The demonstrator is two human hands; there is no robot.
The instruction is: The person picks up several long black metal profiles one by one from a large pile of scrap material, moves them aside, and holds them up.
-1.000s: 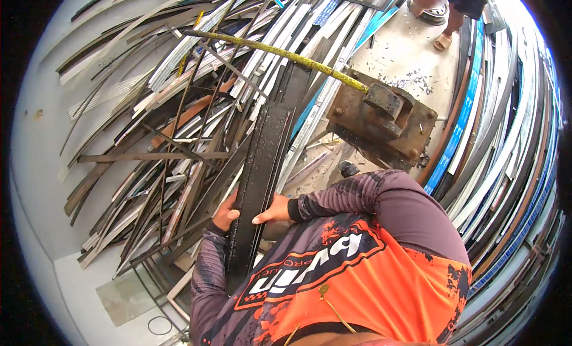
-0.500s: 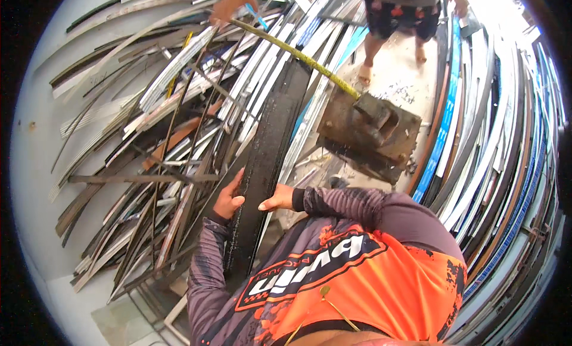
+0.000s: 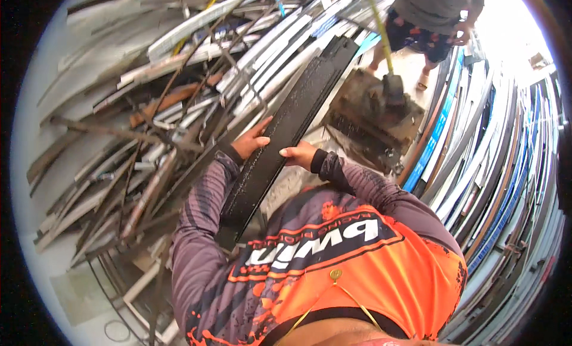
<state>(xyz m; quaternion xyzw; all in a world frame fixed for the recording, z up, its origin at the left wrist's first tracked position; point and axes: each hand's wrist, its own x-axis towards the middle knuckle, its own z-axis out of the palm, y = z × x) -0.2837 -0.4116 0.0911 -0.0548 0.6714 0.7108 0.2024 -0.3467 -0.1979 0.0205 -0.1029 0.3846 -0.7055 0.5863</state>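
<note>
A long, flat stack of black metal bars lies slantwise in front of my body, its far end up and to the right. My left hand grips its left edge, thumb on top. On the opposite edge my right hand holds it a little nearer to me, its thumb also pressing on the top face. The fingers underneath are hidden. Right of the bars, a hammer with a yellow handle rests its dark head on a rusty metal block.
A co-worker in patterned shorts stands beyond the block. Long metal strips and profiles lie heaped on the left, with a rusty bar across them. More long strips, some blue, line the right side.
Both my hands and the black bars have moved up and rightward in view. The hammer's handle has swung from slanting left to nearly upright; the hand that held its end is out of view.
</note>
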